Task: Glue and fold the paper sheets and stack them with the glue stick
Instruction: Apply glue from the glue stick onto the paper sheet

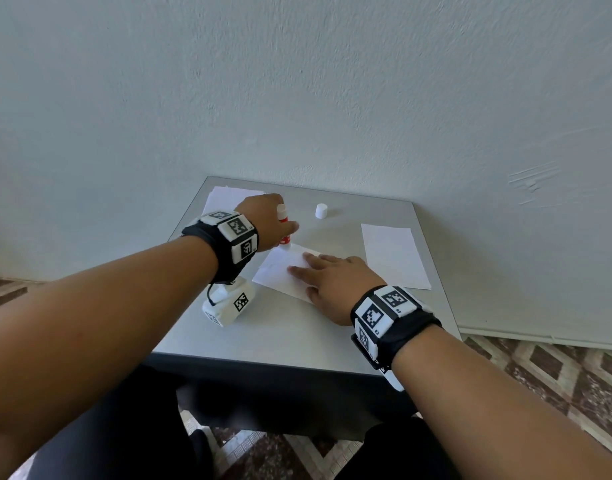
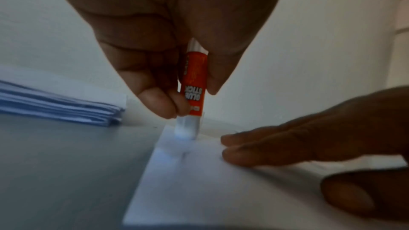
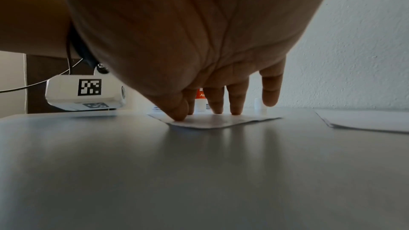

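Left hand: the left hand [image 1: 264, 220] sits left of centre in the head view, fingers and thumb pinching the glue stick [image 1: 284, 226]; in the left wrist view the hand [image 2: 168, 29] fills the top of the frame.
Glue stick: the orange tube [image 2: 194, 78] stands nearly upright, uncapped, its white tip touching the far left corner of the sheet [image 2: 221, 190]; in the right wrist view only a strip of it [image 3: 201, 96] shows between the fingers.
Right hand: the right hand [image 1: 335, 284] lies at centre of the head view, fingers spread and straight, pressing the sheet [image 1: 280, 271] flat; in the right wrist view its fingertips [image 3: 218, 109] and thumb touch the paper [image 3: 212, 121], the little finger lifted above it.
Sheet: lies at the middle of the table [image 1: 290, 344], tilted to its edges, just right of the left wrist.
Cap: a white cap [image 1: 321, 211] stands upright toward the far edge, apart from the glue stick.
Stack: folded paper [image 2: 59, 107] at mid-left of the left wrist view; in the head view it shows at the table's upper left corner [image 1: 228, 199], partly hidden by the left hand.
Loose paper: a white sheet [image 1: 394, 254] lies at the table's right side, apart from the right hand.
Wrist cameras: a white marked box [image 1: 230, 304] hangs under the left wrist.
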